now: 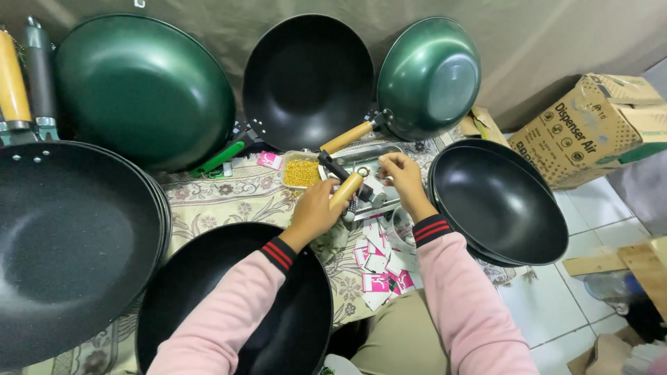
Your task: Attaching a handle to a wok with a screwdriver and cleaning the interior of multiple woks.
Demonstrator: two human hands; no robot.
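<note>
Floor work area: a patterned cloth [229,198] over white tiles [556,298], with woks propped along a drab backdrop [542,35]. The left hand [314,212] is closed around a wooden handle [346,190] at the cloth's far edge. The right hand [401,177] pinches something small, not identifiable, over a metal tray [361,161].

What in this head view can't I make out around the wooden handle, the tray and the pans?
- Right hand: what its fingertips pinch over the metal tray is too small to tell.
- Wooden handle: its lower end is hidden inside the left hand.
- Black pan under the sleeves: cut off by the bottom edge.
- Yellow bits in the small tub: too small to identify.
</note>
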